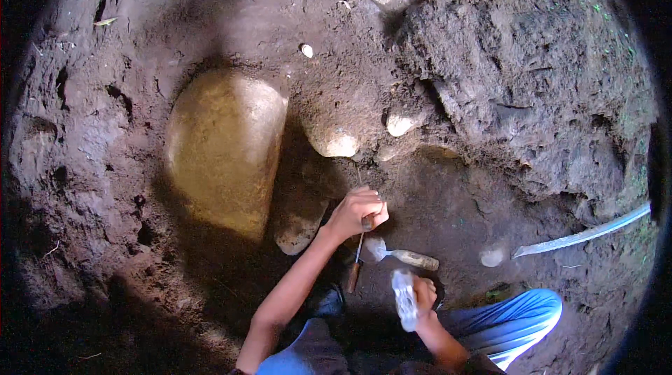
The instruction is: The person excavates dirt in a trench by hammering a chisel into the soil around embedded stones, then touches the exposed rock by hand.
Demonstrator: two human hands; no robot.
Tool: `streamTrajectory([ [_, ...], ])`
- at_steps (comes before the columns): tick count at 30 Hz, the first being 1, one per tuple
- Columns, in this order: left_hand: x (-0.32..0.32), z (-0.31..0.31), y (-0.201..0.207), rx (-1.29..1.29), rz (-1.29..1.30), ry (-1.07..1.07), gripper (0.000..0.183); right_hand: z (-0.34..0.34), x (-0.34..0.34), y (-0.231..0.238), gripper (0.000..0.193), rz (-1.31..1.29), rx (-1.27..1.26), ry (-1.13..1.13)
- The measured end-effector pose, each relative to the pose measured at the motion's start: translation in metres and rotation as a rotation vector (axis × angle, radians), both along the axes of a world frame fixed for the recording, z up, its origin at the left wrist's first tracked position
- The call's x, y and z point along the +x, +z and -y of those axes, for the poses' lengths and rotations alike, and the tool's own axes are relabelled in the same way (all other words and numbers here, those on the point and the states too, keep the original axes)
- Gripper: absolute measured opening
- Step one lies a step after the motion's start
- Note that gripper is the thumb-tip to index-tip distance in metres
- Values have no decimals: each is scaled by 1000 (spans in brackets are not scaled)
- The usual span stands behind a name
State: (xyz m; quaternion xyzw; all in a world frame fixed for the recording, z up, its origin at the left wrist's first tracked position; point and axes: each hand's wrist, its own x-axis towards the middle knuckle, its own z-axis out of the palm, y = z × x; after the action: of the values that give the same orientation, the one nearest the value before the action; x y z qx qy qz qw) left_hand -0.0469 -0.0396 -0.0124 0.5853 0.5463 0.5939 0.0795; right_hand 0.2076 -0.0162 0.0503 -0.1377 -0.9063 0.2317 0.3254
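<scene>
My left hand (358,212) is closed around the handle of a thin metal hand tool (367,224). Its narrow shaft points away from me into the dirt below a rounded, half-buried stone (341,144). Nearer to me, my right hand (425,295) grips a pale, elongated block-like object (404,299), smeared by motion so its kind is unclear. Between the hands lies a trowel (414,259) with a pale blade and worn handle. A thin tool with a brown wooden handle (354,277) rests beneath my left hand, its metal shaft pointing up toward it.
A large yellowish flat-faced stone (224,154) stands out of the soil on the left. Smaller stones include one beside my left forearm (297,232) and one farther off (400,123). Rough earth walls (518,88) rise around the pit. A pale curved strip (584,232) lies right.
</scene>
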Motion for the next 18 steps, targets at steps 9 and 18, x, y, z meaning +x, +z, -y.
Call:
streamTrajectory([
  [9, 3, 0, 6, 30, -25, 33, 24, -8, 22, -13, 24, 101, 22, 33],
  [18, 2, 2, 6, 21, -59, 72, 29, -1, 4, -15, 44, 100, -200, -62],
])
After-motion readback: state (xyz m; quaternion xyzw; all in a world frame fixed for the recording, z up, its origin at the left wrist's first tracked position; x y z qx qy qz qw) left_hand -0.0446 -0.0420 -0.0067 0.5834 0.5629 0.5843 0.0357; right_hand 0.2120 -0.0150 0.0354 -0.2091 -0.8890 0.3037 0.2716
